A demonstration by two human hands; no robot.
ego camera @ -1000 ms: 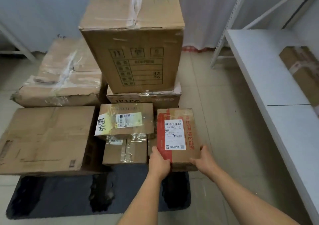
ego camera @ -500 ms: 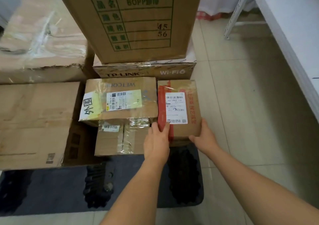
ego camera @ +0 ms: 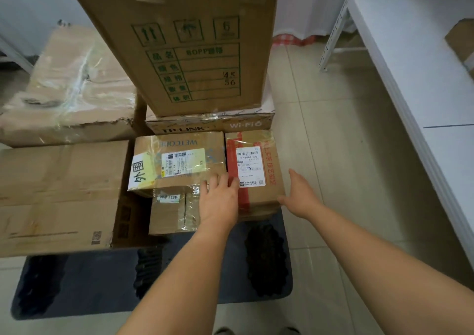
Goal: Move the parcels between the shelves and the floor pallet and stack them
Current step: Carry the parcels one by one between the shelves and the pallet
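Since the earlier frame, both hands have loosened from the red-taped parcel (ego camera: 256, 173), which now sits at the right front of the stack on the floor pallet (ego camera: 89, 283). Left hand (ego camera: 219, 201) lies with fingers straight and spread, fingertips touching the near left edge of the red-taped parcel and the near right corner of the yellow-labelled parcel (ego camera: 179, 162); it grips nothing. Right hand (ego camera: 298, 196) is extended flat, fingers straight, against the right side of the red-taped parcel at 3 o'clock from it, holding nothing. The yellow-labelled parcel stands just beside the red-taped parcel at its 9 o'clock, touching it. A small taped parcel (ego camera: 169, 212) sits below the yellow-labelled parcel at its 6 o'clock. At 12 o'clock from both, a flat TP-LINK box (ego camera: 213, 125) carries a tall printed carton (ego camera: 184, 42). Two large flat cartons (ego camera: 59, 196) occupy the 9 o'clock side. A white shelf (ego camera: 415, 60) stands at 2 o'clock, well apart from the stack.
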